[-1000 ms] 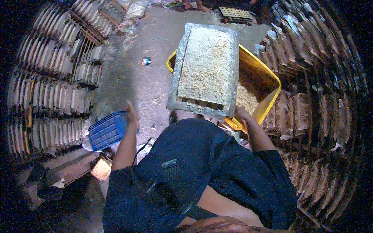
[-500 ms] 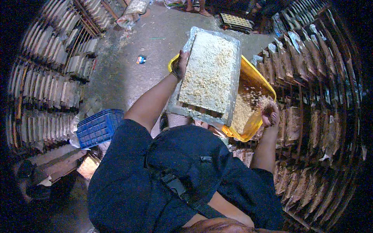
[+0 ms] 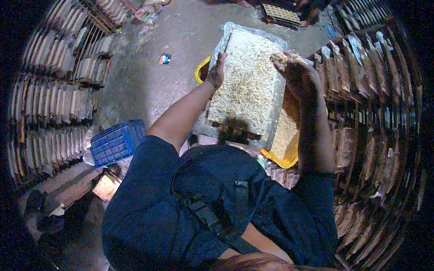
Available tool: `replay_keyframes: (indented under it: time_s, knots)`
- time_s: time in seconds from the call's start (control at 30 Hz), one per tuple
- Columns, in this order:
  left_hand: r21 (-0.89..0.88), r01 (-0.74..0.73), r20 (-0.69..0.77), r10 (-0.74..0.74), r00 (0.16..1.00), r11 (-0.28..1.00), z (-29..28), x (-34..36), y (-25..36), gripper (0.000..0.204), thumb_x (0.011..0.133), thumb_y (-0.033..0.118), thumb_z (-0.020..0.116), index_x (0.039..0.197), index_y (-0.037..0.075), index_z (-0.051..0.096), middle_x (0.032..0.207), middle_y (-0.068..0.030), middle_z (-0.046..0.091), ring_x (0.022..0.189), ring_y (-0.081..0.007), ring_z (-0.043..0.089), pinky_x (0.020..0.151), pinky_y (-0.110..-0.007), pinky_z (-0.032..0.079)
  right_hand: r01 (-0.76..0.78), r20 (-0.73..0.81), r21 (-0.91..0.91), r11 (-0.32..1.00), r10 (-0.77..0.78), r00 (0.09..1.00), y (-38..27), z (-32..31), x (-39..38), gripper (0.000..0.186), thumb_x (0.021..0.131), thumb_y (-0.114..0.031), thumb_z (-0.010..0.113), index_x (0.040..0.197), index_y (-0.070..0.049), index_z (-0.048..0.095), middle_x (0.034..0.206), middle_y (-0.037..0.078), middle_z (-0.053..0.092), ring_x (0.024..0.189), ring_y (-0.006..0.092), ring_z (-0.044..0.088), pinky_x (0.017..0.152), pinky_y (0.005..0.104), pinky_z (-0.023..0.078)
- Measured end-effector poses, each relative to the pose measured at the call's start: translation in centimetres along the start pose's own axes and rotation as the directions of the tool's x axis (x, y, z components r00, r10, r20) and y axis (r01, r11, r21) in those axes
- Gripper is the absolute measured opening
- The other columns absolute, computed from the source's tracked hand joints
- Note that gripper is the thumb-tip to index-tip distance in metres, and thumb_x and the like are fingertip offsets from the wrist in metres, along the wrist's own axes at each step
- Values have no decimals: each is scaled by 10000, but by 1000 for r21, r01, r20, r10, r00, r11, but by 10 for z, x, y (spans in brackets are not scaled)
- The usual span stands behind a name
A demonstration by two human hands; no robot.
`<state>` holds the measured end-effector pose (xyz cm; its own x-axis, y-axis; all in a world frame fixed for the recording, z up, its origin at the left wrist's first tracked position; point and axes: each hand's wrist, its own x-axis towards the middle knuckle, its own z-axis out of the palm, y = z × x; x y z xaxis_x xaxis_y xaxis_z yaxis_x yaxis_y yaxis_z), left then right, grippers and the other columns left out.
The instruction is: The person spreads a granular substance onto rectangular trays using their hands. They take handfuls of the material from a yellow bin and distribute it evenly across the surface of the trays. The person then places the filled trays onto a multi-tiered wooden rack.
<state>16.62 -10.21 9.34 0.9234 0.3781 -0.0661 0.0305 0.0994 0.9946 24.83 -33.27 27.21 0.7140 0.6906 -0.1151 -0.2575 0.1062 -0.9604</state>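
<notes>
A rectangular tray (image 3: 242, 77) lined with clear plastic is spread with pale, bean-like grains, with a dark bare strip near its close end. It rests over a yellow tub (image 3: 293, 156) that holds more loose grains at the right. My left hand (image 3: 216, 76) grips the tray's left edge, its underside fingers hidden. Raised over the tray's right edge, my right hand (image 3: 296, 77) is cupped around a handful of the pale grains.
Racks of upright flat slabs (image 3: 56, 101) line the left, with more slabs (image 3: 348, 67) along the right. A blue crate (image 3: 116, 142) stands at my left. On the floor lies a small blue-and-white packet (image 3: 164, 59). A pale slotted crate (image 3: 280, 14) is far off.
My right hand has come up from the tub, where grains were scattering, to above the tray's right edge with a handful. My left hand still keeps the tray's left edge.
</notes>
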Motion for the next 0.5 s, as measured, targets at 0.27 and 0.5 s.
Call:
replay_keyframes:
  time_s: [0.27, 0.5]
  knots:
    - [29, -48, -50, 50, 998, 998, -1, 6, -2, 822, 939, 661, 133, 1440, 45, 347, 1506, -170, 290, 1409, -270, 231, 1155, -348, 134, 50, 182, -222, 974, -9, 983, 27, -6, 40, 371, 872, -84, 492, 1171, 134, 500, 1135, 273, 588, 1079, 404, 583, 977, 507, 470]
    - [-207, 5, 40, 4, 999, 978, -7, 36, -44, 931, 908, 702, 76, 1451, -32, 262, 1515, -181, 265, 1427, -254, 192, 1164, -351, 86, 350, 421, -621, 702, -78, 904, 74, -39, 92, 327, 932, -150, 406, 1229, -105, 537, 1241, 152, 567, 1117, 291, 579, 980, 410, 460]
